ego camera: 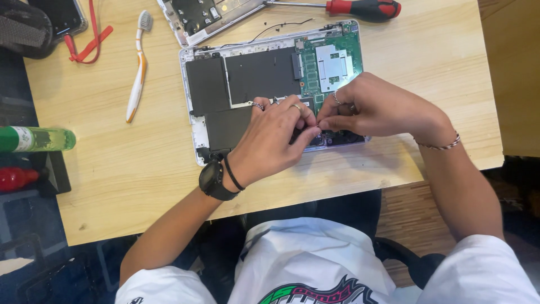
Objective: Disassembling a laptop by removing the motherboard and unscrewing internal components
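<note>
On desk | left hand, right hand pinching something tiny over open laptop, fingertips together for precision | screwdriver, toothbrush nearby

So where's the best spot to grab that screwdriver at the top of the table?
Probably by the fat red and black handle of the screwdriver, coming from above. It lies flat on the wooden table with the handle pointing right, away from the open laptop. The thin metal shaft is slippery and ends near the loose cover.
</note>
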